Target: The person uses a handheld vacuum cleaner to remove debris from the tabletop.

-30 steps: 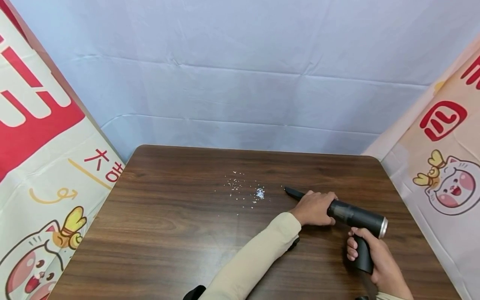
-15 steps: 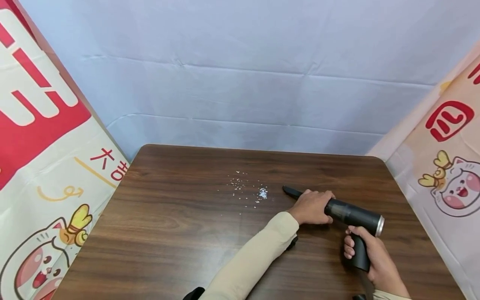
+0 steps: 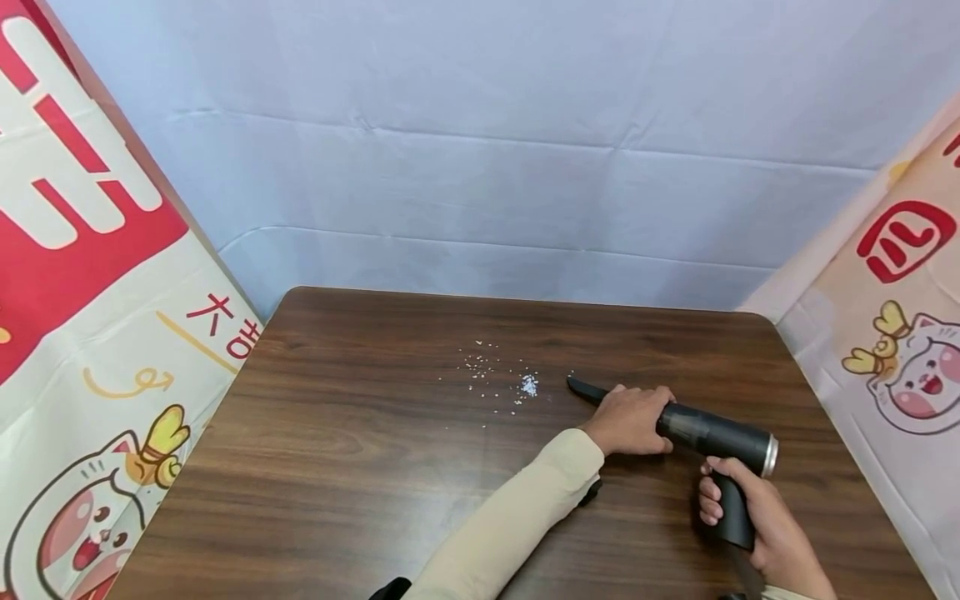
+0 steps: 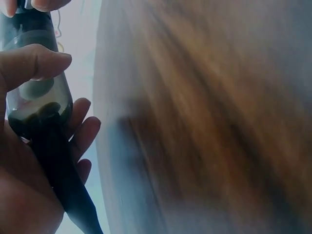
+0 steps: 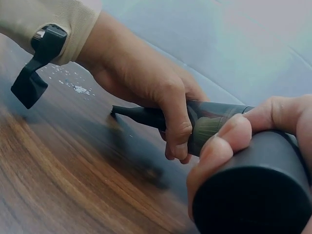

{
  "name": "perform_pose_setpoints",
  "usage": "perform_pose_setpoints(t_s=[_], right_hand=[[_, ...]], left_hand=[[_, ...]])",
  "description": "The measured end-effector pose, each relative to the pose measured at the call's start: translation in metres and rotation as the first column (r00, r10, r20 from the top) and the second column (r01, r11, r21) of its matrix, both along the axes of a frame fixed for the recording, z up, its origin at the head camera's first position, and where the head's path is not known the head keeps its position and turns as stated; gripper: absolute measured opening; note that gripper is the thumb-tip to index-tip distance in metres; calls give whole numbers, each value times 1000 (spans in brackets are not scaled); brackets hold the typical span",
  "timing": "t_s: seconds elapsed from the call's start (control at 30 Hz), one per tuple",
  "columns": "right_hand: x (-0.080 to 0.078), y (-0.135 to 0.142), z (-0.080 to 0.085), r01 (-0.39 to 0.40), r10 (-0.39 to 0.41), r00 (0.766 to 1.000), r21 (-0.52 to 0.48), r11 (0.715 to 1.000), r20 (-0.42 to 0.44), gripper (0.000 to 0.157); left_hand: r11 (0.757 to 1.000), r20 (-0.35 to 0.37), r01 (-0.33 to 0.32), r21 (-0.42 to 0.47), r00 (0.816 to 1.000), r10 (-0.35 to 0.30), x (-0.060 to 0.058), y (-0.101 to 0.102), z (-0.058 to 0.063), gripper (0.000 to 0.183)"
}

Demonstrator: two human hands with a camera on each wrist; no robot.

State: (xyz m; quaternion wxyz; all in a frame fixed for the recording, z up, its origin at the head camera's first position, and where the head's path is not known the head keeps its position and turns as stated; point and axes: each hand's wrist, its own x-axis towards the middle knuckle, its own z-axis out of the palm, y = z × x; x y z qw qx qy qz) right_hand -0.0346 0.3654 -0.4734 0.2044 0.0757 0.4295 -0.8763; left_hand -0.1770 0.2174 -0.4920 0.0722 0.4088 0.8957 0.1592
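Observation:
A black handheld vacuum cleaner is held over the right side of the brown wooden table. My right hand grips its handle, fingers wrapped round it. Around the front of its body, by the clear dust cup, my left hand curls with the thumb on one side and the fingers on the other. The narrow black nozzle points left, its tip close over the tabletop. Left of that tip lies a small pile of white bits, with more bits scattered further left.
A pale blue cloth hangs behind the table's far edge. Printed banners with cartoon cats stand on the left and right. A black strap mount sits on the left sleeve.
The head view has shifted slightly, so the table and bits sit a little further right. Both hands keep their hold on the vacuum cleaner, which stays almost in place.

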Motion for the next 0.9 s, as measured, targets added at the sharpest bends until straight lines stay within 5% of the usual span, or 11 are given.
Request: perform_pose_setpoints(t_s=[0.43,0.9], right_hand=[[21,16,0,48,-48,999,41,998,-8,29],[45,35,3,5,-5,1000,-29,1000,-22,36]], left_hand=[[999,2,42,-6,999,-42,16,18,3,62],[996,-26,90,-5,996,-90,35,41,5,62]])
